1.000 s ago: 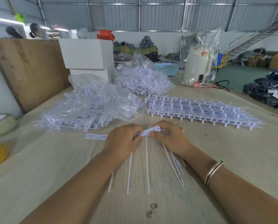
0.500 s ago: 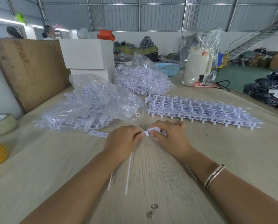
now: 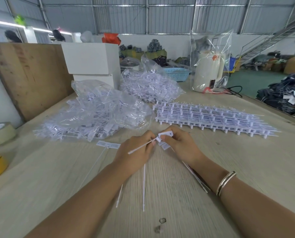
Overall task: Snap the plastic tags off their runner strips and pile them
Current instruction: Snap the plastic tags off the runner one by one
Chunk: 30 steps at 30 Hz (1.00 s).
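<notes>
A big wooden table (image 3: 246, 169) holds everything. At the back left lie two clear bags (image 3: 95, 110) stuffed with white tags. To the right sits a flat stack of runner strips (image 3: 212, 117). Near the middle, the left hand (image 3: 134, 150) curls its fingers round a thin white strip that sticks out to the left. The right hand (image 3: 181, 143) pinches a small white tag (image 3: 165, 134) at the strip's end. One loose tag (image 3: 107, 144) lies just left of the hands.

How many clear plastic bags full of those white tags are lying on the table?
2. One bag lies left of centre, just beyond the hands; the other bag sits farther back, in front of the white boxes. More may be hidden behind them.
</notes>
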Available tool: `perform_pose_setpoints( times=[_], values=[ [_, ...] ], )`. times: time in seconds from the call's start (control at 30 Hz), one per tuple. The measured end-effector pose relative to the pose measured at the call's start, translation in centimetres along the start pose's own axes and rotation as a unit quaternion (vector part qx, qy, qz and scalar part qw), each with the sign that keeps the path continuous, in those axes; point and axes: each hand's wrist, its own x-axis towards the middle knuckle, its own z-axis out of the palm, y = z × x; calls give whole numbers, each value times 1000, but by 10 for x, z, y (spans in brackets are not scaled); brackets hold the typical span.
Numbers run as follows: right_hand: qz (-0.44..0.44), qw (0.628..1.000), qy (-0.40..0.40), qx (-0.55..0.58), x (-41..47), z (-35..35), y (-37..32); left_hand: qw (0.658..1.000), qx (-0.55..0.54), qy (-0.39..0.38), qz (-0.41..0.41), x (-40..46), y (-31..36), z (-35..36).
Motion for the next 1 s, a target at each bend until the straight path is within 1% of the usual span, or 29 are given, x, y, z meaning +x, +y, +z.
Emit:
perform_pose_setpoints(
  times=[0.1, 0.17, 0.2, 0.23, 0.27, 0.3, 0.33, 0.37, 0.4, 0.43, 0.5, 0.53, 0.6, 0.67, 0.7, 0.77, 0.8, 0.87, 0.93, 1.0],
  values=[
    [11, 1000, -11, 23, -1, 2, -2, 1000, -20, -7, 10, 1, 3, -1],
    [3, 995, -22, 100, -2, 3, -5, 1000, -14, -17, 21, 0, 3, -2],
    [6, 989, -4, 147, -1, 1, -6, 999, -5, -24, 29, -1, 2, -2],
    [22, 982, 32, 186, 0, -3, -8, 999, 7, -34, 39, -2, 2, -2],
    [41, 974, 68, 210, 1, -10, -7, 998, 15, -42, 47, -4, 1, -2],
    [52, 971, 85, 216, 3, -16, -6, 998, 14, -44, 47, -5, 0, -3],
    [55, 976, 85, 190, 5, -20, -4, 998, 5, -38, 42, -6, 0, -3],
    [51, 988, 72, 129, 5, -23, -2, 999, -4, -26, 36, -7, -1, -4],
    [43, 997, 45, 36, 6, -21, 2, 999, -8, -13, 31, -6, -2, -4],
    [36, 997, 11, -62, 6, -19, 5, 1000, -9, -3, 26, -6, -2, -5],
    [11, 975, -36, -218, 9, -11, 13, 1000, -13, 9, 9, -6, -3, -4],
    [2, 965, -39, -257, 11, -10, 15, 1000, -19, 14, -5, -6, -3, -4],
    [23, 961, -21, -276, 15, -11, 16, 999, -22, 20, -36, -6, -5, -3],
    [56, 973, 11, -222, 16, -13, 14, 998, -5, 16, -62, -6, -7, -2],
    [60, 979, 21, -195, 16, -14, 15, 997, -3, 10, -74, -5, -8, -1],
    [57, 982, 28, -175, 15, -13, 15, 995, -13, 0, -100, -3, -9, -1],
    [51, 982, 28, -177, 14, -13, 16, 994, -9, -2, -109, -2, -10, -1],
    [27, 980, 35, -196, 12, -13, 15, 993, 42, -9, -112, -1, -11, -1],
    [-12, 976, 44, -214, 9, -12, 12, 988, 101, -22, -111, -1, -12, -1],
    [-48, 967, 37, -248, 6, -8, 9, 986, 122, -29, -106, -1, -12, -2]
  ],
)
